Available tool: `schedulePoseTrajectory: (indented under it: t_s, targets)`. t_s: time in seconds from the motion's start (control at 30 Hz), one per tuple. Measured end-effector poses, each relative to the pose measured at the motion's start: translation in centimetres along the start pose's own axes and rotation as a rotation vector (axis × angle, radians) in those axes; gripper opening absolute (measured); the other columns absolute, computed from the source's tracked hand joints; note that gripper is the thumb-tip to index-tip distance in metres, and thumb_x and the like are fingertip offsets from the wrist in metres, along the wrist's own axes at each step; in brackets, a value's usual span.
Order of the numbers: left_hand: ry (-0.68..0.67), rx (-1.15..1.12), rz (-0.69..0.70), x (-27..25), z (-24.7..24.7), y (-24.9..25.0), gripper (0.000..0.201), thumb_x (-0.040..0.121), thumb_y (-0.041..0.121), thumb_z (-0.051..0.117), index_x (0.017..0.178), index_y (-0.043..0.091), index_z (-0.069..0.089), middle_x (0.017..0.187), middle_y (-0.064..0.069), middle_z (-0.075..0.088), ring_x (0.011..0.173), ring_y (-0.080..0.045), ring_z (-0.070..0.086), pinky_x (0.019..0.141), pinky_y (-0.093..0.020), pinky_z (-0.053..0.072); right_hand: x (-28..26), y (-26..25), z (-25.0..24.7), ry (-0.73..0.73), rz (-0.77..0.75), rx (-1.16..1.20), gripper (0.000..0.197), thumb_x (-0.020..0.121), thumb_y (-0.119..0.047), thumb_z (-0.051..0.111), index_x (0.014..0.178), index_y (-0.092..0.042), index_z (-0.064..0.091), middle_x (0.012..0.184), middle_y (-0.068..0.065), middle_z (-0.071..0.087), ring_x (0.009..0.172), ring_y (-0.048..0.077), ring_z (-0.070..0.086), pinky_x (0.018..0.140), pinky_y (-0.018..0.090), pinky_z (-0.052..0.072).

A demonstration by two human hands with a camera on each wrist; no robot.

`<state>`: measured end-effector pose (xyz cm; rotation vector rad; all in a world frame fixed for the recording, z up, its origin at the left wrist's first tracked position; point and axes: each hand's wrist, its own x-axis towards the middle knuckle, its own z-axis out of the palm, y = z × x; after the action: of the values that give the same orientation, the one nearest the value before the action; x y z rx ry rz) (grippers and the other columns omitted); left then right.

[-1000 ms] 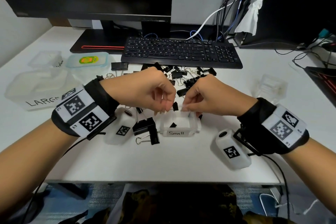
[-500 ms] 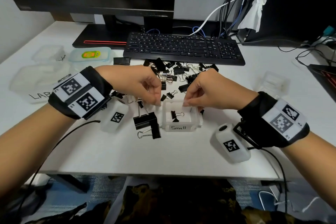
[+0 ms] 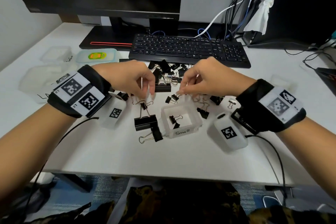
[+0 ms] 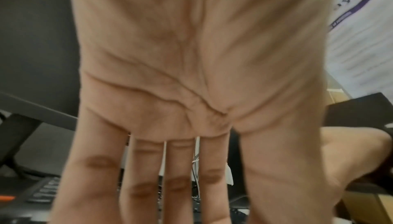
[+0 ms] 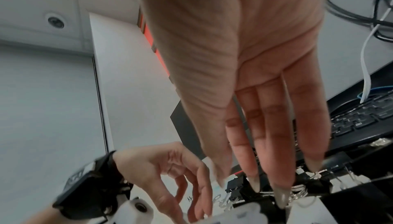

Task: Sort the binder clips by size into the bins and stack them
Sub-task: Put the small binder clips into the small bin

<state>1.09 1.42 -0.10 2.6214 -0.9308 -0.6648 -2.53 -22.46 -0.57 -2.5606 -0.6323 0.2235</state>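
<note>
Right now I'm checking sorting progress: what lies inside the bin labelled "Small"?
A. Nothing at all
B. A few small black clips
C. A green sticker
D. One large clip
B: the head view shows small black clips lying on the floor of the Small bin.

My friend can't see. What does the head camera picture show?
Two hands, left hand and right hand, reach into a pile of black metal binder clips on a white desk. Nearer sits a clear plastic bin labelled Small holding two small clips.
</note>
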Motion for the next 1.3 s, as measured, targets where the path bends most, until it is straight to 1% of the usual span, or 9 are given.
schedulePoseTrajectory:
  t_s: [0.17, 0.3, 0.43, 0.63, 0.73, 0.9, 1.0, 1.13, 1.3]
  targets:
    - [-0.040, 0.090, -0.075, 0.9, 0.8, -0.2, 0.029, 0.070, 0.030, 0.084, 0.095, 0.027, 0.070, 0.075, 0.010, 0.069, 0.065, -0.008, 0.066, 0.077, -0.037, 0.057, 2.3, -0.6, 0.9, -0.130, 0.005, -0.260, 0.031, 0.076, -0.042, 0.079, 0.102, -0.027, 0.071, 0.090, -0.007, 0.069, 0.078, 0.009, 0.064, 0.068, 0.026, 0.051]
    - [-0.022, 0.127, -0.114, 1.5, 1.6, -0.7, 0.028, 0.068, 0.025, 0.085, 0.090, 0.024, 0.069, 0.077, 0.004, 0.068, 0.064, -0.009, 0.061, 0.073, -0.039, 0.057, 3.5, -0.6, 1.8, -0.190, -0.013, -0.339, 0.033, 0.079, -0.037, 0.077, 0.106, -0.023, 0.068, 0.099, -0.004, 0.066, 0.061, -0.001, 0.050, 0.054, 0.020, 0.040]
    - [-0.026, 0.135, -0.134, 1.7, 1.8, -1.2, 0.022, 0.065, 0.021, 0.085, 0.078, 0.022, 0.067, 0.071, 0.003, 0.070, 0.070, -0.020, 0.070, 0.070, -0.042, 0.059, 4.1, -0.4, 2.3, -0.203, -0.004, -0.328, 0.021, 0.079, -0.028, 0.076, 0.097, -0.020, 0.069, 0.092, -0.003, 0.068, 0.056, 0.001, 0.049, 0.042, 0.013, 0.035]
    - [-0.022, 0.173, -0.128, 2.2, 2.2, -1.1, 0.029, 0.063, 0.027, 0.087, 0.079, 0.019, 0.064, 0.074, -0.001, 0.070, 0.071, -0.018, 0.068, 0.062, -0.026, 0.052, 4.5, -0.1, 2.5, -0.214, 0.015, -0.313, 0.016, 0.077, -0.024, 0.075, 0.091, -0.019, 0.068, 0.086, 0.000, 0.069, 0.065, 0.014, 0.062, 0.053, 0.024, 0.046]
    - [-0.005, 0.171, -0.102, 2.2, 2.2, -1.3, 0.029, 0.063, 0.029, 0.087, 0.078, 0.019, 0.064, 0.072, -0.001, 0.069, 0.068, -0.018, 0.067, 0.060, -0.027, 0.051, 4.4, 0.0, 2.8, -0.203, 0.009, -0.286, 0.017, 0.077, -0.024, 0.075, 0.091, -0.020, 0.066, 0.088, 0.000, 0.068, 0.070, 0.019, 0.065, 0.057, 0.030, 0.052]
    - [0.022, 0.203, -0.086, 2.2, 2.1, -1.4, 0.025, 0.064, 0.033, 0.085, 0.075, 0.022, 0.066, 0.070, 0.000, 0.068, 0.067, -0.015, 0.061, 0.065, -0.033, 0.052, 4.2, 0.0, 2.8, -0.154, -0.010, -0.297, 0.009, 0.079, -0.019, 0.071, 0.088, -0.020, 0.069, 0.078, -0.005, 0.065, 0.054, 0.001, 0.050, 0.050, 0.020, 0.036]
    - [-0.001, 0.200, -0.091, 2.2, 2.1, -1.6, 0.024, 0.064, 0.035, 0.084, 0.072, 0.025, 0.063, 0.068, 0.001, 0.068, 0.066, -0.014, 0.061, 0.065, -0.034, 0.053, 3.9, 0.1, 2.3, -0.138, -0.022, -0.279, 0.008, 0.078, -0.019, 0.073, 0.084, -0.024, 0.070, 0.072, -0.011, 0.059, 0.060, 0.000, 0.051, 0.058, 0.026, 0.044]
    - [-0.024, 0.193, -0.089, 2.2, 2.0, -1.5, 0.022, 0.067, 0.034, 0.082, 0.070, 0.023, 0.064, 0.068, 0.000, 0.068, 0.065, -0.015, 0.061, 0.067, -0.037, 0.054, 2.9, 0.1, 0.9, -0.037, -0.047, -0.194, 0.014, 0.079, -0.014, 0.069, 0.083, -0.027, 0.071, 0.070, -0.007, 0.066, 0.064, 0.006, 0.060, 0.064, 0.029, 0.052]
    - [-0.051, 0.180, -0.071, 2.2, 1.8, -1.3, 0.020, 0.067, 0.033, 0.082, 0.068, 0.022, 0.065, 0.077, -0.003, 0.069, 0.072, -0.020, 0.064, 0.071, -0.042, 0.056, 0.7, -1.4, -0.9, -0.096, -0.096, 0.030, 0.008, 0.080, -0.011, 0.076, 0.084, -0.019, 0.076, 0.066, -0.001, 0.071, 0.055, -0.003, 0.063, 0.058, 0.007, 0.044]
